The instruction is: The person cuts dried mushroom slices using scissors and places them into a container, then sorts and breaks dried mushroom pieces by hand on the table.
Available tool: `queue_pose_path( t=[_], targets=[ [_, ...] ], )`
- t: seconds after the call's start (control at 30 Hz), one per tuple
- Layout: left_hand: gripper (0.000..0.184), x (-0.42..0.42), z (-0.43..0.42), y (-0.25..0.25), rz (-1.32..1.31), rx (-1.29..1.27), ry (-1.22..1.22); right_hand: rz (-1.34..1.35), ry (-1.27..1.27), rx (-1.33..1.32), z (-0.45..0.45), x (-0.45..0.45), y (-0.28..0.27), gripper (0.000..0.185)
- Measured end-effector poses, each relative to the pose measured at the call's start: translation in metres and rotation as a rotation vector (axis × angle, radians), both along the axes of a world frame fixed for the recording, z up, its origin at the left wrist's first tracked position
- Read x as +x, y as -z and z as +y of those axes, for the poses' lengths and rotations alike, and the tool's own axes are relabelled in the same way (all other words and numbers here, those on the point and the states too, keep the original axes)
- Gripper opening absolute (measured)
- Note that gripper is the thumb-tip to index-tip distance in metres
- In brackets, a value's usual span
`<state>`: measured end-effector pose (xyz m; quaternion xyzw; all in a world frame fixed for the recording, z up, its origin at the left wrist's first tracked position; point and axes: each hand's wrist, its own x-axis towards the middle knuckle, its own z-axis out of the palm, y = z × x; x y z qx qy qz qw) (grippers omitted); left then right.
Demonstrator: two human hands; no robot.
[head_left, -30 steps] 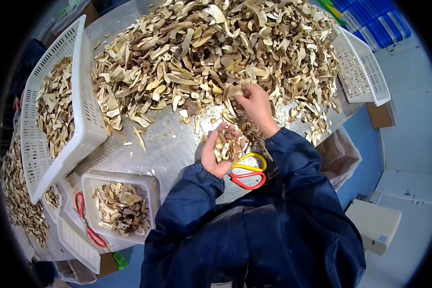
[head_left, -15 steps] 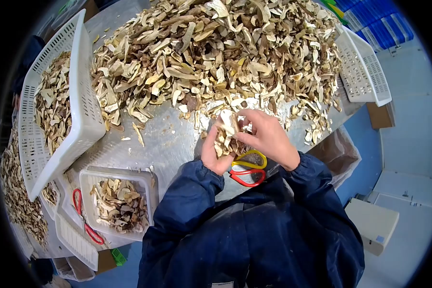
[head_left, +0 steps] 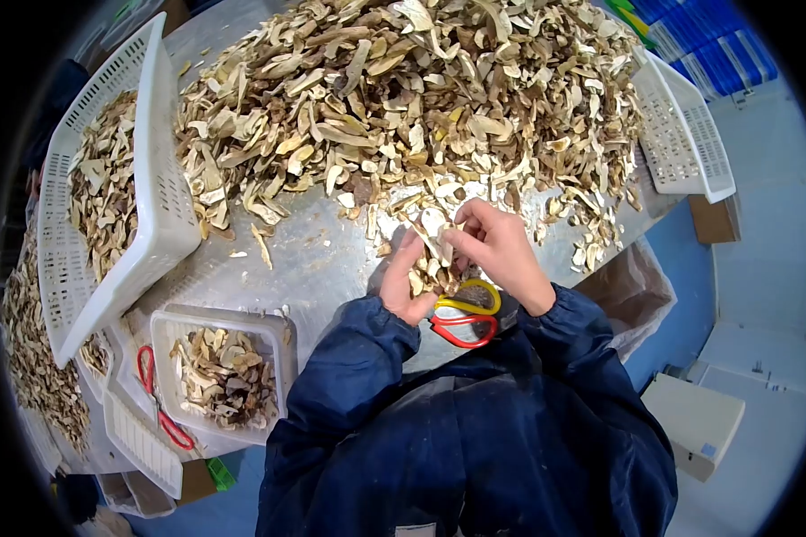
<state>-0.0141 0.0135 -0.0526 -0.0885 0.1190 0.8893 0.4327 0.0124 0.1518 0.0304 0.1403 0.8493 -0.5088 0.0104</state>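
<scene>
My left hand is cupped around several dried mushroom slices just above the near edge of the metal table. My right hand pinches a pale slice over that handful with thumb and forefinger. Just below the hands lies a pair of scissors with a yellow loop and a red loop; its blades are hidden. Beyond my fingers, a large heap of dried mushroom slices spreads over the table, with crumbs and loose pieces at its front.
A white perforated basket with slices leans at left. Near it are a plastic tub of slices and red-handled scissors. Another white basket stands at right, above a lined bin. Blue crates are stacked at the far right.
The slices between my hands have shifted, and a pale slice now stands raised at my right fingertips. Both hands stay in nearly the same place. The view has moved slightly.
</scene>
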Motion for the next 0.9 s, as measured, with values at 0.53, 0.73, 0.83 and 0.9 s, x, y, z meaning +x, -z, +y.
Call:
queue_pose_path(
  t=[0.53,0.73,0.83,0.9],
  targets=[
    [0.047,-0.001,0.002,-0.005,0.019,-0.056,-0.003,0.127,-0.21,0.273,-0.004,0.001,0.002,0.013],
    [0.043,0.002,0.0,0.041,0.175,-0.027,-0.031,-0.116,-0.09,-0.123,-0.014,0.001,0.006,0.007],
    [0.043,0.002,-0.001,0.013,-0.032,0.128,-0.072,-0.105,0.011,-0.45,-0.007,0.005,-0.004,0.003],
    [0.045,0.004,-0.003,0.011,-0.001,0.212,-0.086,-0.01,0.048,-0.705,0.016,0.01,0.006,0.009]
  ],
)
